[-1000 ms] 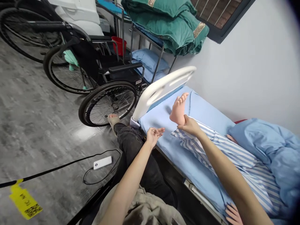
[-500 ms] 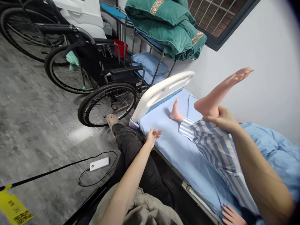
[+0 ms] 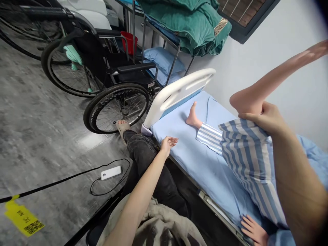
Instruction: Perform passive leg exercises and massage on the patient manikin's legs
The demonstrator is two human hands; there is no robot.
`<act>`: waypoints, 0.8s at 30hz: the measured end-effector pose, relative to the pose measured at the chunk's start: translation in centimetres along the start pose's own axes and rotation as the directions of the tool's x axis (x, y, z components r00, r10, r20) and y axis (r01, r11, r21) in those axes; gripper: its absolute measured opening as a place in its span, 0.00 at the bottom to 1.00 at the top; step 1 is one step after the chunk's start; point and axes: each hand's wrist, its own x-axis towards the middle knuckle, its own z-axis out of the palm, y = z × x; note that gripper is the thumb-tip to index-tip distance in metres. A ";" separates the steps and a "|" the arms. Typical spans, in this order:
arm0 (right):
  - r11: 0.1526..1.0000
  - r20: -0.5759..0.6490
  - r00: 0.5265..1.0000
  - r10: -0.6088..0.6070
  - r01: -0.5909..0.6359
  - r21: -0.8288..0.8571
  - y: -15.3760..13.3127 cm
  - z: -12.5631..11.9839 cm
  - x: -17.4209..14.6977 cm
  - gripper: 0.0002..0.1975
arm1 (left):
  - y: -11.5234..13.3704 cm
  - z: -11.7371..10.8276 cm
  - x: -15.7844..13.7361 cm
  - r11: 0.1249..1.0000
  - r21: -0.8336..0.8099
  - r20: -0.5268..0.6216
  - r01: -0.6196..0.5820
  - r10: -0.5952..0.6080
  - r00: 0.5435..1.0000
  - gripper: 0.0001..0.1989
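Raised foot [image 3: 304,61] blurred, cut off rt.

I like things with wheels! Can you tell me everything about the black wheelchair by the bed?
The black wheelchair with big spoked wheels stands on the grey floor, just past the white plastic footboard of the bed. It has thin dark tyres, silvery spokes, a shiny metal frame, and black padded armrests and seat. Nobody is sitting in it. It stands upright. A foot in a beige sandal rests close to its nearest wheel; whether they touch is unclear. More wheels show behind it.
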 end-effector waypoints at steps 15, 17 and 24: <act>0.976 0.396 0.917 -0.052 0.131 -0.176 -1.7 20.4 -0.8 0.28 | -0.5 -0.6 0.9 1.000 -0.015 0.091 -0.017 0.018 0.996 0.10; 0.981 0.438 0.897 -0.064 0.137 -0.138 -2.0 21.5 -1.3 0.31 | -0.7 -0.5 1.1 1.000 -0.003 0.087 -0.016 0.016 0.996 0.11; 0.977 0.546 0.811 -0.210 0.197 0.082 -6.6 25.7 -0.5 0.24 | -1.0 -0.1 1.3 0.999 0.044 0.076 -0.017 0.014 0.997 0.12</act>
